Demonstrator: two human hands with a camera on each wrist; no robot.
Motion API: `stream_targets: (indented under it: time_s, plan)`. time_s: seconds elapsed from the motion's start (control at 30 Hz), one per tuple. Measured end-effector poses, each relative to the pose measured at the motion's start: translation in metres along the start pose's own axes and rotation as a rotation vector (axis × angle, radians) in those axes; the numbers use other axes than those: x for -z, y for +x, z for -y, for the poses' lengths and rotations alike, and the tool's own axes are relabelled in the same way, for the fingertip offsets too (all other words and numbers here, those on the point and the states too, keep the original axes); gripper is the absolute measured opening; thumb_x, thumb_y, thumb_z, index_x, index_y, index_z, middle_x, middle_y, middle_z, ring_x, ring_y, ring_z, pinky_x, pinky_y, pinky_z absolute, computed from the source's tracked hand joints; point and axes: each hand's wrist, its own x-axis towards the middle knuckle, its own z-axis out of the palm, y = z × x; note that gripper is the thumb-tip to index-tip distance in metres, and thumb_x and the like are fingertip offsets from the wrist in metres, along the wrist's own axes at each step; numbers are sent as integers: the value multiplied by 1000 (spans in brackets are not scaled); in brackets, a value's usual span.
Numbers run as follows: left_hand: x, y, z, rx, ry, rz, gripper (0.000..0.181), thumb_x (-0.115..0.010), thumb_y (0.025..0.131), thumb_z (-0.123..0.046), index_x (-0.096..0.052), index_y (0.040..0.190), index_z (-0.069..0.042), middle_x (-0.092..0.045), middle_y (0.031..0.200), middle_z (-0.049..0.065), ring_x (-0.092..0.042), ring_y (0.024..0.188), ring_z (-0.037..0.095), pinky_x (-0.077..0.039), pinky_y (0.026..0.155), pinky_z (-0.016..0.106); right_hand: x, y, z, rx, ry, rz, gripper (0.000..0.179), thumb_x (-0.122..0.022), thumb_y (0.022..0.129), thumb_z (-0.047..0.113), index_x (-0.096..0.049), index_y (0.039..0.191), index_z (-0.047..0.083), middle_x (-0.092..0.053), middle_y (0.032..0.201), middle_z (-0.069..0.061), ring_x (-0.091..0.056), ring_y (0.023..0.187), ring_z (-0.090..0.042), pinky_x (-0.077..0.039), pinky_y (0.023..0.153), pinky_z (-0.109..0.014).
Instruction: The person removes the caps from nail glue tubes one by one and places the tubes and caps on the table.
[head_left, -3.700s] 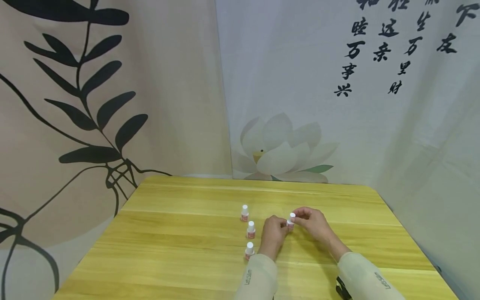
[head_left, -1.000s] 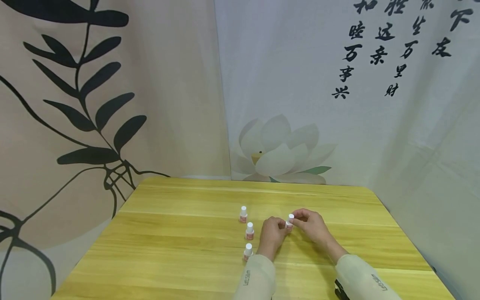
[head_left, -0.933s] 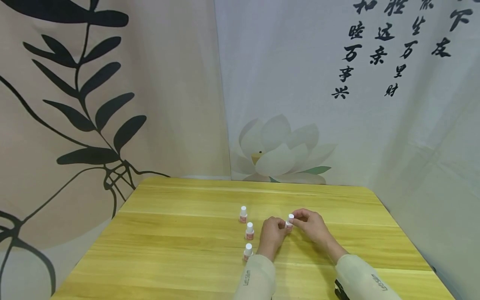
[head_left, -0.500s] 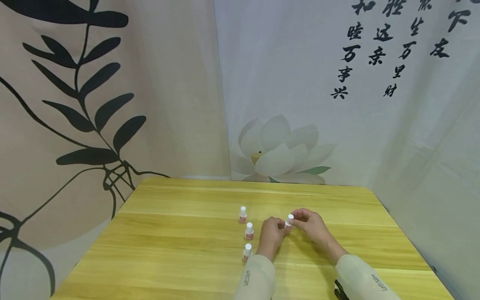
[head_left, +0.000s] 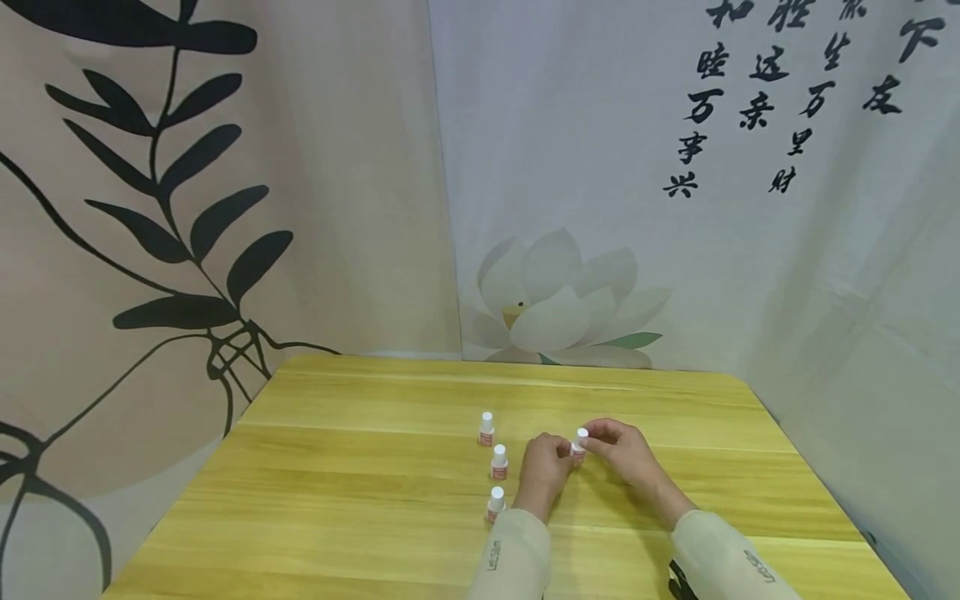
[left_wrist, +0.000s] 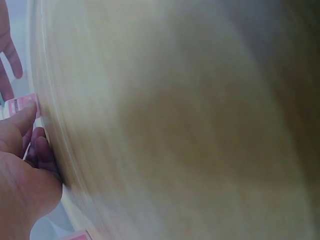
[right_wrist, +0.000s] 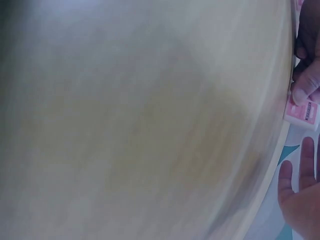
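Observation:
A small white bottle [head_left: 578, 450] with a pink label stands between my hands on the wooden table. My left hand [head_left: 545, 471] pinches its lower body; in the left wrist view the thumb lies over the pink label [left_wrist: 31, 100]. At the white cap [head_left: 582, 434] is my right hand [head_left: 628, 452], its thumb and forefinger holding the cap from the right. Its other fingers stick out loosely in the right wrist view, where the bottle's top is cut off by the frame edge.
Left of my hands, three similar white bottles stand in a rough line: a far one [head_left: 487, 429], a middle one [head_left: 499, 462] and a near one [head_left: 496, 504] beside my left sleeve [head_left: 513, 550]. A printed cloth backdrop [head_left: 375, 208] hangs behind the table [head_left: 337, 500].
Both hands keep the same hold on the bottle and its cap. The whole head view has shifted only slightly; the three other bottles stay in place.

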Motion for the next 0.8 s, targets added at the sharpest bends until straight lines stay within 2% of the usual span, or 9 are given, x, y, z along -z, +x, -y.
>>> stream_targets:
  time_s: [0.27, 0.43, 0.6, 0.8]
  plan:
    - [1, -1, -1, -11, -7, 2, 9, -79, 84, -16, -75, 83, -7, -56, 79, -3, -48, 74, 10, -45, 67, 28, -1, 0, 1, -17, 21, -8, 24, -72, 92, 19, -68, 110, 3, -70, 104, -5, -62, 99, -21, -49, 84, -33]
    - [2, -1, -1, -8, -8, 4, 8, -79, 84, -14, -75, 83, -8, -58, 81, -3, -50, 75, 11, -48, 68, 28, -1, -1, 3, -16, 35, 1, 23, -69, 94, 16, -68, 112, 2, -69, 106, -6, -62, 102, -23, -49, 86, -35]
    - [1, 1, 0, -14, 20, 4, 5, -78, 84, -11, -75, 86, -7, -58, 82, -3, -51, 76, 11, -48, 68, 29, -2, 1, 1, -22, 43, -5, 26, -73, 91, 16, -68, 113, 3, -69, 106, -6, -62, 102, -23, -49, 85, -34]
    - [-1, 1, 1, -22, 22, -9, 7, -79, 84, -14, -75, 81, -8, -56, 79, -4, -49, 74, 10, -46, 67, 28, -3, 1, -1, -25, 54, -18, 25, -74, 91, 16, -68, 110, 2, -69, 103, -6, -62, 99, -22, -49, 83, -32]
